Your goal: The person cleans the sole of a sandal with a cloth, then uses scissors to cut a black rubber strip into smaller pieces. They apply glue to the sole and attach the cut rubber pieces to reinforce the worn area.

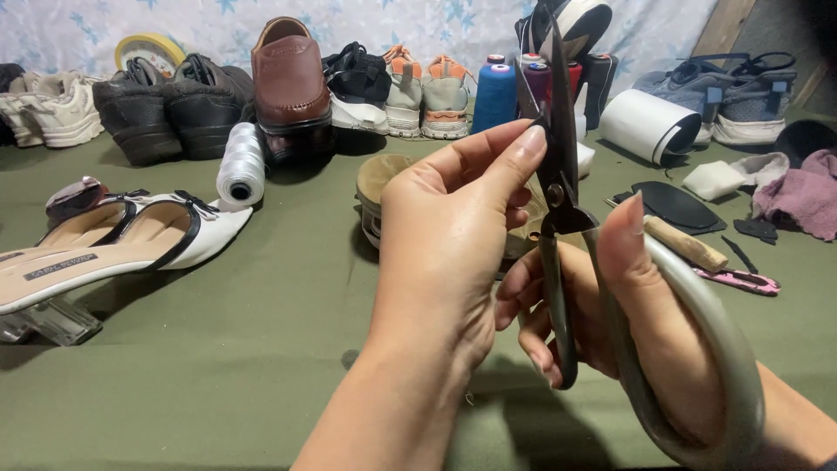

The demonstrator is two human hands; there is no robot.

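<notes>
Left of the scissors (565,187), a white-and-black heeled sandal (113,240) lay on the green cloth (218,366) with a white thread spool (241,164) just beyond it, and a brown loafer (289,83) stood further back in the shoe row. The left hand (445,253) was raised beside the scissors, fingers curled, forefinger (510,161) resting against the blades, though whether it pinched anything there could not be told. The right hand (610,305) gripped the scissors by their big looped handle, blades upright and closed at centre frame; right of them lay a wooden-handled tool (684,244) and a pink cutter (741,281).
</notes>
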